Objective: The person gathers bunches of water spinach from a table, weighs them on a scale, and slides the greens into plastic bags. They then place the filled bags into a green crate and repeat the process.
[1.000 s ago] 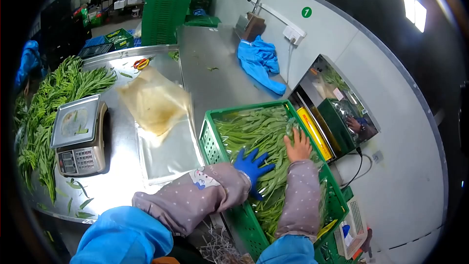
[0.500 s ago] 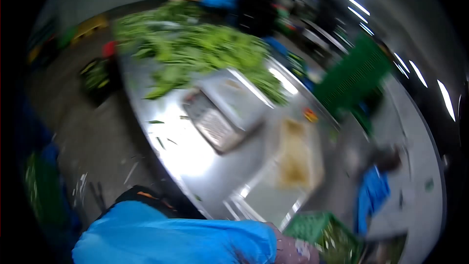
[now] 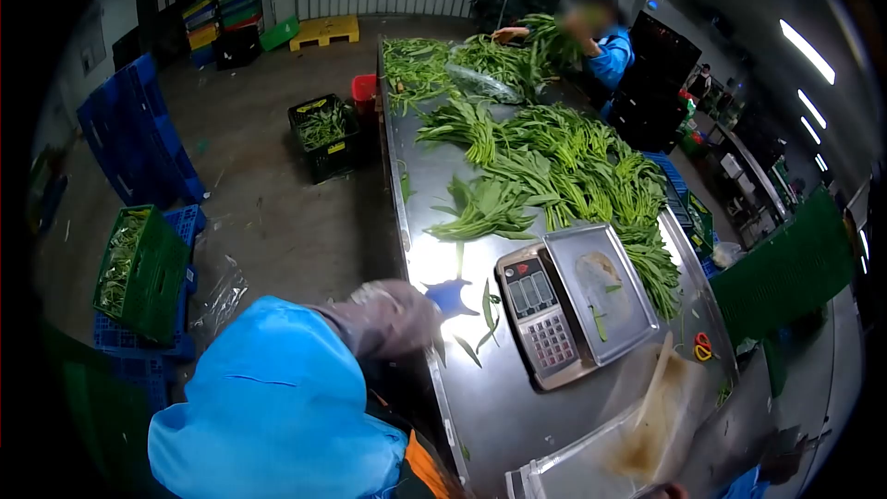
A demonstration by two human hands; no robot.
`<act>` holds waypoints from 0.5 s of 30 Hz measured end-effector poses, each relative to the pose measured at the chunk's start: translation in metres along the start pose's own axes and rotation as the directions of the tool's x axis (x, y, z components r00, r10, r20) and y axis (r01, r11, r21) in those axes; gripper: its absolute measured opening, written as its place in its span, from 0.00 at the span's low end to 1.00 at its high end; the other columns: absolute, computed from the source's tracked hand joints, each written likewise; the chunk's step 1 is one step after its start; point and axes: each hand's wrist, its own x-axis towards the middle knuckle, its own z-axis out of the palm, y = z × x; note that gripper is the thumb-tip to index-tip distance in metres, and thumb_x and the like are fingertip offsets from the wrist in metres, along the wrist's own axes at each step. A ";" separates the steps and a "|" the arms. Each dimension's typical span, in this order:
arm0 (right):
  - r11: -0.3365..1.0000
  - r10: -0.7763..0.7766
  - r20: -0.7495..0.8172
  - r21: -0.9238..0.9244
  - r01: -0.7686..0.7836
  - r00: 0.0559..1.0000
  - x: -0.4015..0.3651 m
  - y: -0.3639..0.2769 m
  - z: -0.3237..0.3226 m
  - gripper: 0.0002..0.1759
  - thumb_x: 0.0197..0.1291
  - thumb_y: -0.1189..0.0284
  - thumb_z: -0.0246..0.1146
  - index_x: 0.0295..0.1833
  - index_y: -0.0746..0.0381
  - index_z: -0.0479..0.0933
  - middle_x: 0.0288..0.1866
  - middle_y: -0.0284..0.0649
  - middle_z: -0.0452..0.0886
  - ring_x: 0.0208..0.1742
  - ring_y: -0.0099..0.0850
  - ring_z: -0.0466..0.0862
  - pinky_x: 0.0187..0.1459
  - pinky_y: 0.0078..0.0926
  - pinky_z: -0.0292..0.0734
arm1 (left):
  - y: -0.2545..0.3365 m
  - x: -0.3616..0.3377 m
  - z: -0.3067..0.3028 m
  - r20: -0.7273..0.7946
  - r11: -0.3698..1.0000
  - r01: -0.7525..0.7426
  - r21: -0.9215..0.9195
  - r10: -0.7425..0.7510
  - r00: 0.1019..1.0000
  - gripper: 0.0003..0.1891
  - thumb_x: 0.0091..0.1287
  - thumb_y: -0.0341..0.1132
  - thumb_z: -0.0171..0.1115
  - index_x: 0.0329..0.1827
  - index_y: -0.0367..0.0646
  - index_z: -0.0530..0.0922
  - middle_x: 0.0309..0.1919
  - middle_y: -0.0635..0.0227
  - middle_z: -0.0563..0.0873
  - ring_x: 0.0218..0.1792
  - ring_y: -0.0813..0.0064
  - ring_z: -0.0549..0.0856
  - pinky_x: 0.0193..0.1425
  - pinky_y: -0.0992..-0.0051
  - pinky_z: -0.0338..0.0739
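My left hand (image 3: 411, 319) is blurred at the near left edge of the steel table (image 3: 420, 176), below a blue sleeve and a greyish patterned cover. Its fingers cannot be made out. A bluish patch (image 3: 453, 298) lies just beyond it, perhaps a reflection. Loose leaves (image 3: 490, 310) lie nearby, left of a digital scale (image 3: 545, 328) with a metal pan (image 3: 605, 286). A small skin-toned patch (image 3: 670, 492) at the bottom edge may be my right hand, beside clear plastic bags (image 3: 591, 448); its fingers do not show.
Bunched leafy greens (image 3: 573, 166) cover the table's far half. There a co-worker (image 3: 610, 55) in blue handles greens. Orange-handled scissors (image 3: 703, 346) lie near the right edge. Green crates (image 3: 139, 263), a black crate (image 3: 323, 125) and blue pallets (image 3: 139, 134) stand on the floor.
The view has swung left and steadied, showing more floor on the left. My left arm has moved from the table's near end to its left edge.
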 end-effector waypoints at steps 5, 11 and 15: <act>0.939 -0.329 0.498 0.263 0.221 0.803 0.080 -0.057 0.210 0.14 0.50 0.82 0.62 0.46 0.67 0.74 0.38 0.38 0.79 0.38 0.23 0.80 0.41 0.20 0.75 | -0.040 0.089 -0.078 -0.270 0.924 0.021 0.381 0.089 0.959 0.39 0.30 0.60 0.71 0.43 0.41 0.75 0.41 0.57 0.76 0.43 0.58 0.75 0.47 0.64 0.69; 0.956 -0.277 0.722 0.272 0.107 0.634 0.107 -0.144 0.399 0.15 0.53 0.75 0.63 0.48 0.63 0.75 0.41 0.39 0.80 0.37 0.25 0.81 0.37 0.19 0.74 | -0.042 0.192 -0.060 -0.011 0.910 0.096 0.404 -0.100 0.995 0.34 0.38 0.54 0.69 0.47 0.40 0.76 0.47 0.54 0.75 0.48 0.55 0.76 0.48 0.64 0.72; 0.969 -0.134 0.748 0.235 -0.071 0.649 0.139 -0.159 0.468 0.14 0.55 0.78 0.61 0.48 0.66 0.74 0.41 0.36 0.80 0.38 0.21 0.78 0.39 0.17 0.73 | -0.064 0.226 -0.050 0.061 0.946 -0.030 0.323 0.011 0.998 0.23 0.42 0.46 0.67 0.37 0.39 0.80 0.34 0.56 0.82 0.34 0.59 0.82 0.40 0.67 0.77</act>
